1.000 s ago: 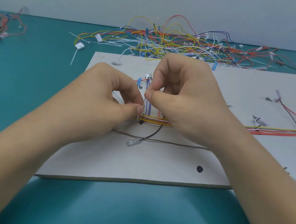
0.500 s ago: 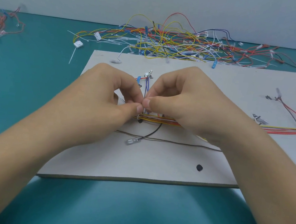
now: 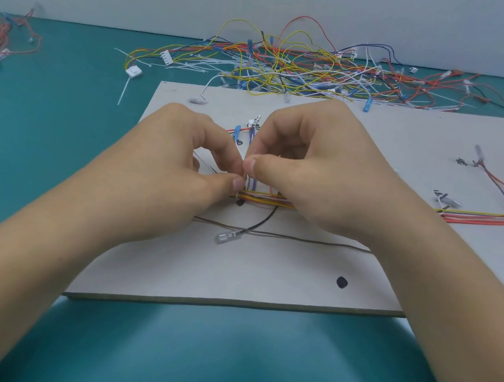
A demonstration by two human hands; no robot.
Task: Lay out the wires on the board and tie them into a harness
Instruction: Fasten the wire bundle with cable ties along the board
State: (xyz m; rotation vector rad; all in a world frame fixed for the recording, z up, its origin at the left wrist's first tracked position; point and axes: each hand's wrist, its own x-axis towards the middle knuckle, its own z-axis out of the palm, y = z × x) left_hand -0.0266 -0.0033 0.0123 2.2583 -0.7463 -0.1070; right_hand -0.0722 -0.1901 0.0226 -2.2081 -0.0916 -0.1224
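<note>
Tying step: left hand (image 3: 186, 168) and right hand (image 3: 315, 165) pinch something tiny, probably a tie, over the bundle (image 3: 262, 199) on the board (image 3: 238, 279); next, cinch it.

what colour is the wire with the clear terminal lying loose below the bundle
Black; the wire curves up from the clear terminal toward the bundle, seen in the head view.

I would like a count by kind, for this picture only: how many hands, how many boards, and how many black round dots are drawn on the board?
2 hands: left hand, right hand
1 board
2 black dots
Total: 5
</note>
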